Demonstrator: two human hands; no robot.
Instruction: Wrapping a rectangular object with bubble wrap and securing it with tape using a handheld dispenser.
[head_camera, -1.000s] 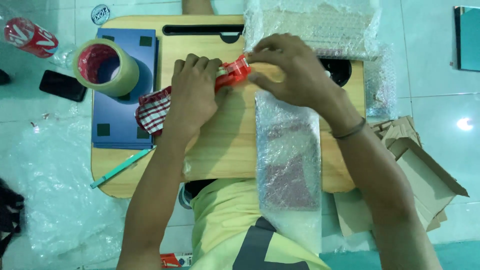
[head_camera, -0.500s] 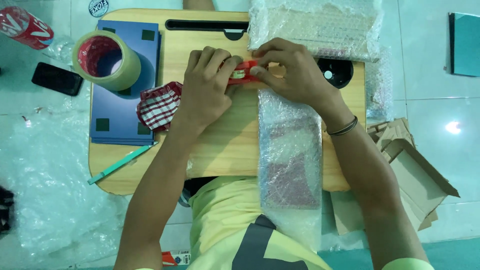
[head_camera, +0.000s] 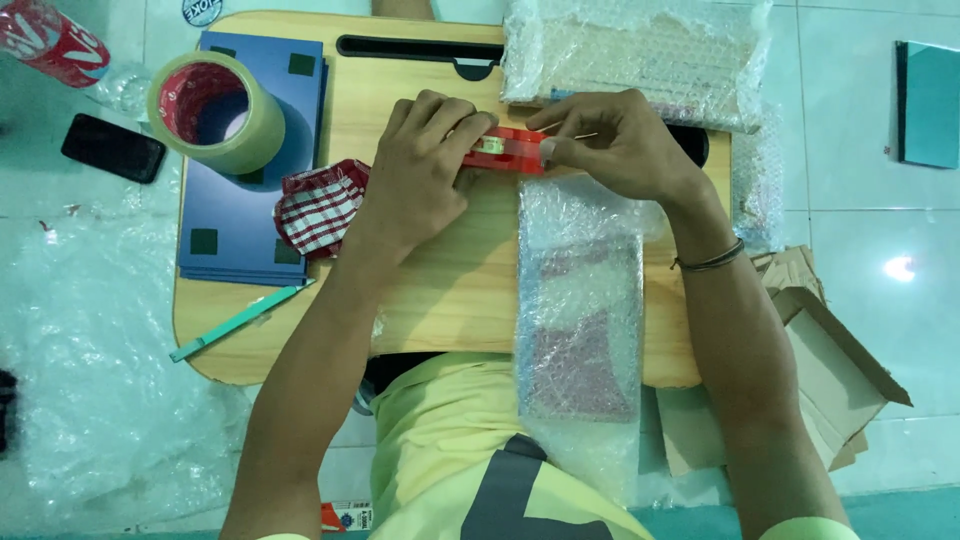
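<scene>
Both hands meet over a wooden lap table (head_camera: 440, 290). My left hand (head_camera: 425, 170) grips the left end of a small red tape dispenser (head_camera: 505, 150). My right hand (head_camera: 610, 145) pinches its right end between thumb and fingers. Just below them lies a long flat item wrapped in bubble wrap (head_camera: 580, 310), reaching from the hands to the table's near edge and over my lap.
A big roll of tan tape (head_camera: 215, 115) rests on a blue board (head_camera: 250, 190) at the left. A red checked cloth (head_camera: 320, 205), green pen (head_camera: 240, 322), black phone (head_camera: 113, 148), bubble-wrapped bundle (head_camera: 640, 55) and cardboard box (head_camera: 810, 370) surround the table.
The view has shifted a little. My hands have drawn closer together on the red dispenser, and my right hand now pinches its end instead of covering it.
</scene>
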